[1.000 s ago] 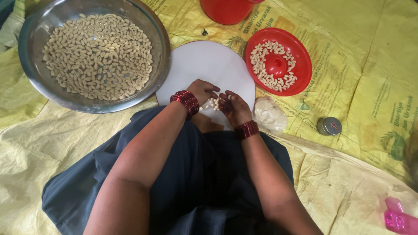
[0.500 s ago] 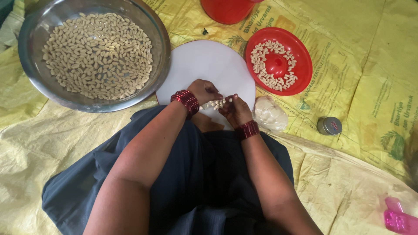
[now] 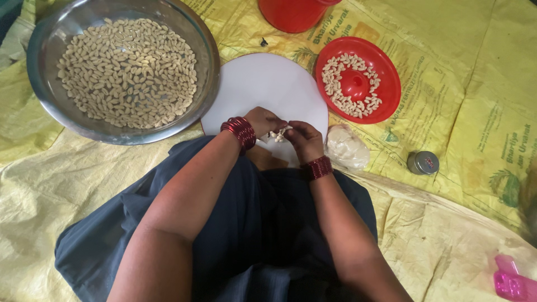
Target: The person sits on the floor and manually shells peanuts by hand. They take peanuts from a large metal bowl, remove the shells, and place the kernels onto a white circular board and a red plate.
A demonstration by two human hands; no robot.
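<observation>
My left hand (image 3: 263, 120) and my right hand (image 3: 304, 138) meet over the near edge of a round white board (image 3: 268, 84). Both pinch a small cluster of pale nuts (image 3: 278, 133) between the fingertips. Red bangles ring both wrists. A big steel bowl (image 3: 204, 61) full of pale nuts (image 3: 128, 70) stands at the left. At the right, a red lid (image 3: 391, 84) turned upside down holds a ring of peeled nuts (image 3: 344, 92).
A red bucket (image 3: 293, 14) stands at the top edge. A clear bag of pale scraps (image 3: 347, 146) lies beside my right hand. A small round tin (image 3: 423, 163) sits further right. A pink plastic object (image 3: 512, 279) lies bottom right. Yellow sacking (image 3: 475, 84) covers the floor.
My hands have stayed at the board's near edge, with only small finger movement on the nuts between them.
</observation>
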